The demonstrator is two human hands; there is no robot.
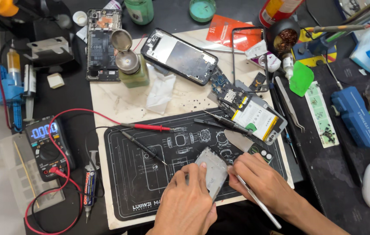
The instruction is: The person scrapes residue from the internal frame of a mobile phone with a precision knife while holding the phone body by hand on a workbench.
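Left hand [185, 198] steadies metal plate [212, 170] — right hand [257, 176] grips tweezers [259, 203].

The thin plate [212, 172] under my left grip [185, 200] looked like dull grey brushed metal, and the slim tool [259, 203] in my right grip [257, 176] was shiny steel. The black work mat [150, 174] beneath looked matt and rubbery, and the pale tabletop [124, 102] beyond it was scuffed and speckled.

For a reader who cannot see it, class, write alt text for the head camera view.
Two bare hands work over a black repair mat: the left hand steadies a small grey metal plate while the right hand holds a thin metal tool beside it. Around them lie opened phones, a multimeter with red and black probes, tweezers and bottles.
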